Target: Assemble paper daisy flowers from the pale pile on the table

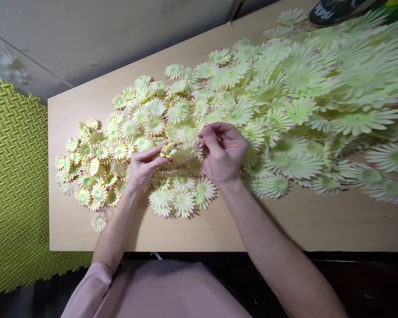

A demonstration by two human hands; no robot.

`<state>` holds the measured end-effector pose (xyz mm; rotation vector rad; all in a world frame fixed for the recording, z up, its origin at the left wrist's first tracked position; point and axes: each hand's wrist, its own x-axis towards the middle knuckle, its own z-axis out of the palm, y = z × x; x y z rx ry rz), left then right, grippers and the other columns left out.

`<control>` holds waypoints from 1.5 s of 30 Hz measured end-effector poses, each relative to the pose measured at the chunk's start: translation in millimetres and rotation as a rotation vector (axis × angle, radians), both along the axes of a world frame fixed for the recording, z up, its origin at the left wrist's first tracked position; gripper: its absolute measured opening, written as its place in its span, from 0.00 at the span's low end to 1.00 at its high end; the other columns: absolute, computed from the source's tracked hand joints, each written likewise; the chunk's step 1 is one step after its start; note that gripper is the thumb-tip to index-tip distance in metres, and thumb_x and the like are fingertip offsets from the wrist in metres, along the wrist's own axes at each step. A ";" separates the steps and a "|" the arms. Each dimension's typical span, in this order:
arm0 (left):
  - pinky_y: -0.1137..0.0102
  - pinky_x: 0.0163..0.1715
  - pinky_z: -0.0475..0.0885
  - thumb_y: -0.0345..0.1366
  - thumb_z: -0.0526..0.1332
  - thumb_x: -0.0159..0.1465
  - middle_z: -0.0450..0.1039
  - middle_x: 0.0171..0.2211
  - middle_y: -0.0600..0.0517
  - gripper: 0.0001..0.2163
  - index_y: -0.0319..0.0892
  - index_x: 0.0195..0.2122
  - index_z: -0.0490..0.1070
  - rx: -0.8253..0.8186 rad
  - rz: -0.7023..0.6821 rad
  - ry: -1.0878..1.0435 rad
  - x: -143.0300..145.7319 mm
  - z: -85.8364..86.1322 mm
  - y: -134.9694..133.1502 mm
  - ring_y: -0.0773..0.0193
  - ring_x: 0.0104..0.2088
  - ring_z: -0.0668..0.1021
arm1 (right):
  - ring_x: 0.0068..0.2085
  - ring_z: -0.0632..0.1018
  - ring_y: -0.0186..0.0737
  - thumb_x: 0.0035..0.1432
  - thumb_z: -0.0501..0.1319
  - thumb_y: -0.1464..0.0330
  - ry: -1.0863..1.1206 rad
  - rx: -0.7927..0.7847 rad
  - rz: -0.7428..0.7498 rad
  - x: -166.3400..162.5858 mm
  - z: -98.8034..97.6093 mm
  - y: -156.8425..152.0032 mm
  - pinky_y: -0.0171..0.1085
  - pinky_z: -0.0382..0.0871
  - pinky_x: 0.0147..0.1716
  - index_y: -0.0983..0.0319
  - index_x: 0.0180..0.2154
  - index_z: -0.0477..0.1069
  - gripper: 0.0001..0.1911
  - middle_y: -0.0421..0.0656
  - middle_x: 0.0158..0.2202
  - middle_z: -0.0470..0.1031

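Pale yellow-green artificial flower heads [175, 113], some with pinkish petal tips, lie heaped across the wooden table [192, 232]. Over the left part of the heap, my left hand [141, 170] pinches a small folded yellow artificial flower [167, 151] between thumb and fingers. My right hand [223, 154] is a short way to its right, above the flower heads, with thumb and fingertips pressed together. Whatever lies between those fingertips is too small to make out. Both forearms reach in from the table's near edge.
A green textured foam mat [16, 185] stands along the table's left end. Behind the table rises a grey wall [119, 39]. At the far right corner sits a dark object with white lettering [328, 13], beside something green [393, 11].
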<state>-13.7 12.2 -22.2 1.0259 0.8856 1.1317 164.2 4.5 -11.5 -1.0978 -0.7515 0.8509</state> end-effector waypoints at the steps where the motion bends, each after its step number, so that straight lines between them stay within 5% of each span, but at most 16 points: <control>1: 0.63 0.46 0.79 0.40 0.76 0.47 0.82 0.45 0.50 0.18 0.51 0.41 0.82 0.000 0.007 0.004 0.3 0.3 0.0 0.58 0.43 0.84 | 0.28 0.72 0.35 0.54 0.67 0.54 0.058 0.008 0.019 0.8 1.5 -0.2 0.37 0.71 0.26 0.55 0.32 0.73 0.13 0.40 0.29 0.73; 5: 0.62 0.45 0.80 0.41 0.76 0.47 0.82 0.46 0.49 0.18 0.50 0.41 0.82 0.005 0.035 0.054 1.0 3.4 0.2 0.58 0.42 0.84 | 0.26 0.72 0.34 0.58 0.63 0.53 0.169 0.040 0.187 5.0 5.3 -3.7 0.35 0.68 0.23 0.58 0.29 0.75 0.16 0.41 0.26 0.72; 10: 0.63 0.50 0.79 0.38 0.76 0.48 0.82 0.46 0.50 0.17 0.50 0.40 0.82 0.020 0.015 0.107 1.3 12.2 -3.0 0.56 0.48 0.82 | 0.26 0.74 0.33 0.51 0.71 0.58 -0.030 0.077 0.436 3.1 3.5 -9.6 0.33 0.69 0.23 0.60 0.29 0.79 0.12 0.41 0.26 0.76; 25: 0.65 0.47 0.78 0.37 0.76 0.47 0.83 0.44 0.50 0.19 0.47 0.41 0.82 -0.046 -0.031 0.121 4.3 17.2 -5.2 0.57 0.43 0.83 | 0.29 0.76 0.33 0.54 0.69 0.66 -0.102 0.096 0.550 2.0 7.6 -10.4 0.33 0.70 0.29 0.59 0.29 0.80 0.04 0.40 0.28 0.79; 45: 0.64 0.44 0.78 0.37 0.78 0.44 0.83 0.40 0.49 0.20 0.49 0.40 0.82 -0.089 -0.024 0.079 3.2 14.5 -2.7 0.59 0.40 0.83 | 0.30 0.76 0.34 0.52 0.72 0.61 -0.090 0.087 0.600 1.9 3.2 -8.5 0.34 0.70 0.29 0.59 0.31 0.81 0.08 0.42 0.30 0.79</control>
